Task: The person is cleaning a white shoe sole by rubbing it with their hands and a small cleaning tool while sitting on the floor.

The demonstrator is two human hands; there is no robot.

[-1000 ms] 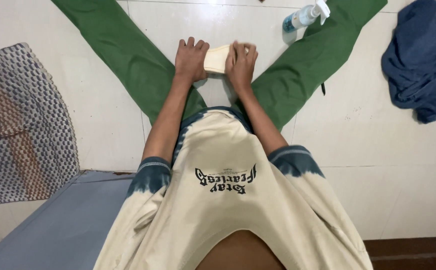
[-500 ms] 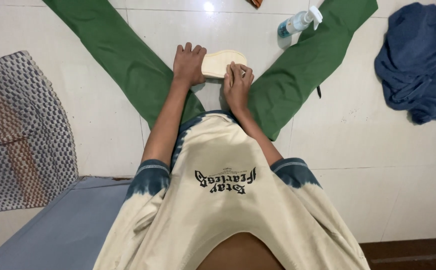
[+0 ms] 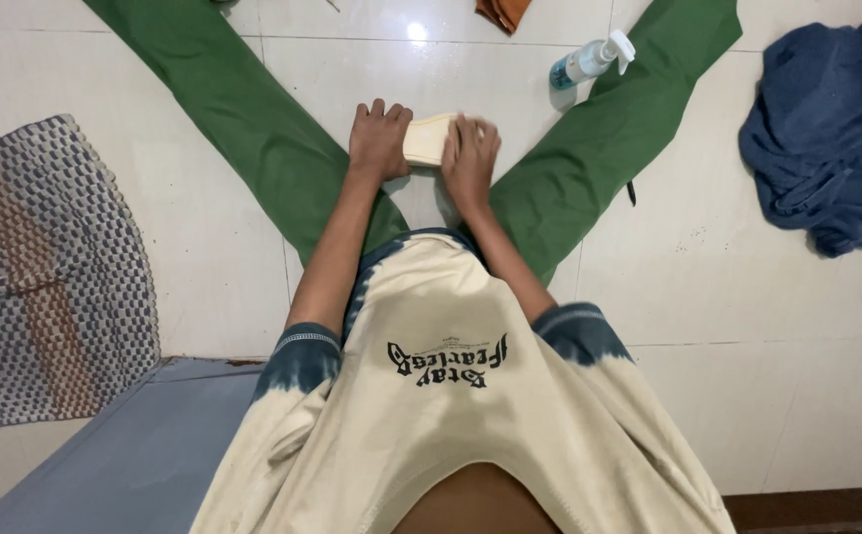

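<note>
On tile floor (image 3: 708, 297), hands (both) pressing cream pad (image 3: 427, 138)

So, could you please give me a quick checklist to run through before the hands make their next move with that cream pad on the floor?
1. Left hand on the cream pad: ok, at its left end.
2. Right hand on the pad: ok, pressing over its right end.
3. Pad flat on the tile floor: cannot tell, the hands cover most of it.
4. Spray bottle apart from the hands: ok, lying beside the green trouser leg.
5. Blue cloth out of the way: ok, far right.
</note>
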